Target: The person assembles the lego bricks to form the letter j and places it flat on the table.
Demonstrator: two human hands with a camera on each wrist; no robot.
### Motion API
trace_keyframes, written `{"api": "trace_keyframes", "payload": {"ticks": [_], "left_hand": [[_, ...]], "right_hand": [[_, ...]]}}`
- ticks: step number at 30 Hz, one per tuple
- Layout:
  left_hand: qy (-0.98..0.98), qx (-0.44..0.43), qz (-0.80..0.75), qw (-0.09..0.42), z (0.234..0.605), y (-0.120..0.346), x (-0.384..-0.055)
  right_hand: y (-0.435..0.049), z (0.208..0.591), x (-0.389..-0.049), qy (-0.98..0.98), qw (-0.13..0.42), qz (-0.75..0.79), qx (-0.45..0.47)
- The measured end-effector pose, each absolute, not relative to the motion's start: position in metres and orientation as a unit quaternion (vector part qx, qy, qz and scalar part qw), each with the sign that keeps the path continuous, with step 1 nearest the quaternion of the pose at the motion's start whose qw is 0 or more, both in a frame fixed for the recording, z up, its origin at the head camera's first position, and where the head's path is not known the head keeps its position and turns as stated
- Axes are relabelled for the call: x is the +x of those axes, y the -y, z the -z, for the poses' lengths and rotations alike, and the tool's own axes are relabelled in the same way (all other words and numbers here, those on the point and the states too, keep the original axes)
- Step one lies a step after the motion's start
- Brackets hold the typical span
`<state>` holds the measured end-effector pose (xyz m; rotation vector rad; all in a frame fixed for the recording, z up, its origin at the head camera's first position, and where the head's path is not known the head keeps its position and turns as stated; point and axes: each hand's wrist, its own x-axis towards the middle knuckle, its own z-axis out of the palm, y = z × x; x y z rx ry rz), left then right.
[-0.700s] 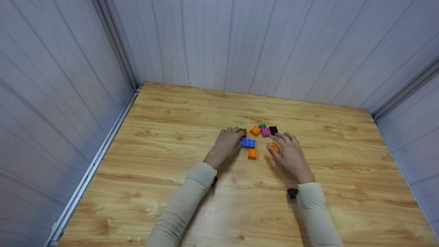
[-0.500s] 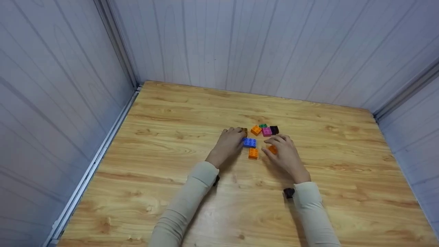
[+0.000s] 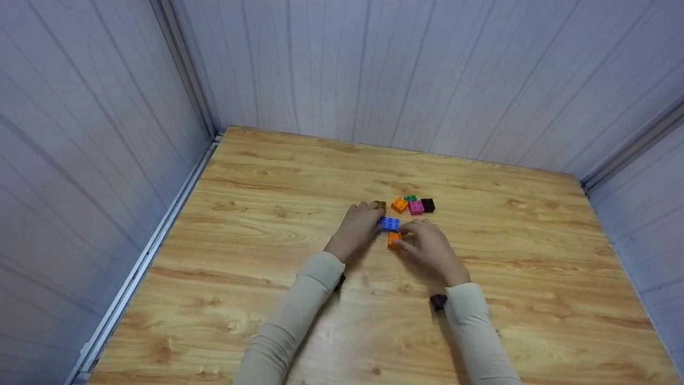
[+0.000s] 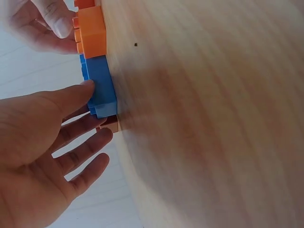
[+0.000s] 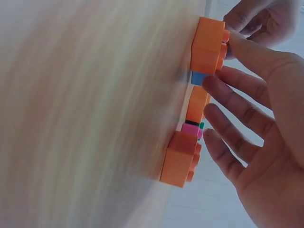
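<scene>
In the head view my left hand (image 3: 358, 224) is at the left end of a blue toy building brick (image 3: 390, 224). The left wrist view shows its thumb against the blue brick (image 4: 102, 88) and the index finger passing behind, the other fingers loosely spread. A brown brick (image 3: 381, 205) lies just beyond those fingertips. My right hand (image 3: 430, 246) reaches to an orange brick (image 3: 393, 239) in front of the blue one. Its thumb and index finger are right at the orange brick (image 5: 206, 45), fingers apart. Another orange brick (image 5: 180, 159) sits beneath this hand, hidden in the head view.
Farther back lie an orange brick (image 3: 399, 205), a pink brick (image 3: 416, 207), a small green brick (image 3: 410, 198) and a black brick (image 3: 428, 205). All are on a wooden table (image 3: 267, 214) enclosed by pale walls (image 3: 342, 69). Dark wrist devices (image 3: 438, 302) hang at the sleeves.
My right hand has moved left, from over the right-hand orange brick to the orange brick in front of the blue one. The left hand has stayed by the blue brick.
</scene>
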<state>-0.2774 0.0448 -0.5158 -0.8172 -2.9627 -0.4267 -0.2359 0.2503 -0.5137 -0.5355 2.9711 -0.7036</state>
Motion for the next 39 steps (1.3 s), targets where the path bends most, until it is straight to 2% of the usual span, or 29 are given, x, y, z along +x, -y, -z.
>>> {"api": "trace_keyframes", "payload": {"ticks": [16, 39], "left_hand": [[0.944, -0.275, 0.181, 0.001, 0.519, -0.043, -0.278], [0.934, -0.298, 0.195, -0.006, 0.519, -0.036, -0.266]], "right_hand": [[-0.250, 0.519, -0.232, -0.953, 0.037, 0.233, -0.190], [-0.268, 0.508, -0.225, -0.943, 0.016, 0.267, -0.197]]}}
